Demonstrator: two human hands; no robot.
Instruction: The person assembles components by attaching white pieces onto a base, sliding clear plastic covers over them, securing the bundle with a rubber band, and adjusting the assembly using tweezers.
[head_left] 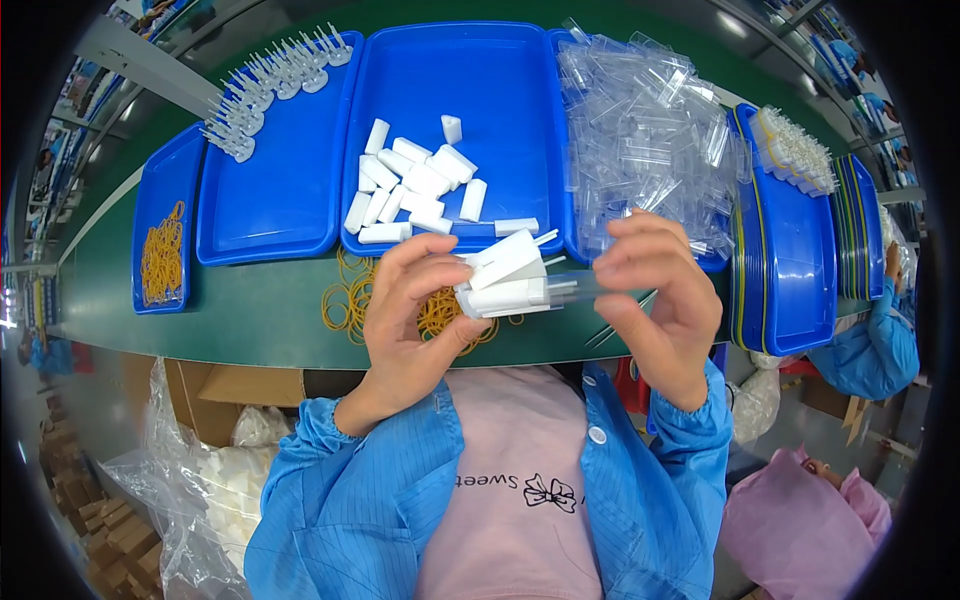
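Observation:
My left hand [412,310] is closed around a small bunch of white plastic housings [505,262], with thin white prongs sticking out on their right side. Against the right end of the lower housing is a transparent plastic cover [572,288], smeared by motion. My right hand [668,295] pinches the cover's other end between thumb and fingers. Whether the cover is around the housing or only beside it I cannot tell. Just beyond, a blue tray [455,80] holds several loose white housings [424,180]. Yellow rubber bands [345,305] lie on the green table, partly hidden behind my left hand.
A heap of transparent covers [650,130] fills the tray at right. White pronged parts [240,125] stand in a left tray, beside a small tray of rubber bands [163,255]. Stacked trays [800,250] stand far right, with tweezers [605,335] near the table edge.

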